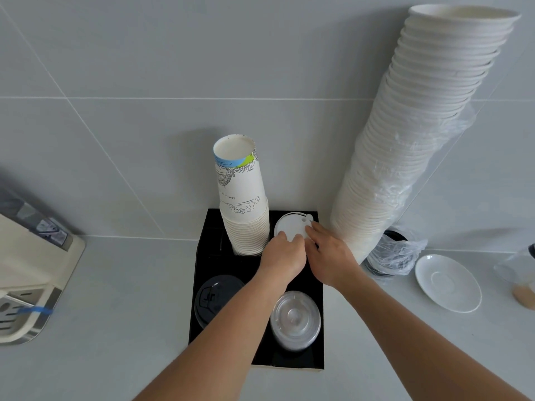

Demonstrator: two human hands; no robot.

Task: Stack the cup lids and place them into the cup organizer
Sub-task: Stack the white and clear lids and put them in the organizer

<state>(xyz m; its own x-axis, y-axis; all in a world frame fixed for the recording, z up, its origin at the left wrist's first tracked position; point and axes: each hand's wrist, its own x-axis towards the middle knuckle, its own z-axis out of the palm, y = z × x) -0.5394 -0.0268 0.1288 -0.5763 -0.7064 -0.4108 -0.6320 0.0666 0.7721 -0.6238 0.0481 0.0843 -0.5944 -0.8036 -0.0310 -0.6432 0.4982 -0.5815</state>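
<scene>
A black cup organizer [207, 256] stands on the counter against the tiled wall. White cup lids [291, 225] sit in its back right compartment, and both hands rest on them. My left hand [285, 256] grips their near left edge. My right hand [327, 256] holds their right edge. A stack of printed paper cups [243, 204] fills the back left compartment. Black lids [215, 298] lie in the front left compartment, clear lids [295, 316] in the front right one.
A tall leaning stack of white paper bowls [417, 134], partly in plastic wrap, stands right of the organizer. A white saucer [447, 282] lies further right, next to a clear container [518, 273]. A beige machine with a drip tray [26, 273] occupies the left edge.
</scene>
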